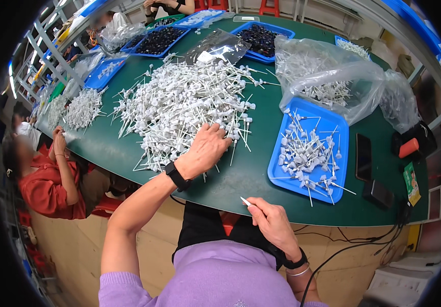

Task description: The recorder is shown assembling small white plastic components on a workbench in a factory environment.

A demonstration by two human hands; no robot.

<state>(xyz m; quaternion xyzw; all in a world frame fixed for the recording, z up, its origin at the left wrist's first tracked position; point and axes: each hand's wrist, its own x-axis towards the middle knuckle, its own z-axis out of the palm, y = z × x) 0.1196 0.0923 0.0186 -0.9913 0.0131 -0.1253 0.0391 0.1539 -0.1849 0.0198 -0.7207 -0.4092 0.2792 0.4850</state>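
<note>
My left hand (205, 149) reaches into the near right side of a large pile of small white plastic parts on thin stems (179, 102). Its fingers are bent down and closed among the stems, and the fingertips are hidden, so I cannot make out what they hold. Just past the table's near edge, my right hand (274, 222) is closed around a slim white pointed piece (245, 201); only its tip shows beyond the fingers. To the right, a blue tray (273, 171) holds a looser heap of the same stemmed parts.
A clear plastic bag (356, 94) of stemmed parts lies behind the tray. A phone (363, 156), a black box (378, 194) and cables (353, 240) are at the right. Trays of dark pieces (161, 41) stand at the back. A person in red (51, 187) sits at left.
</note>
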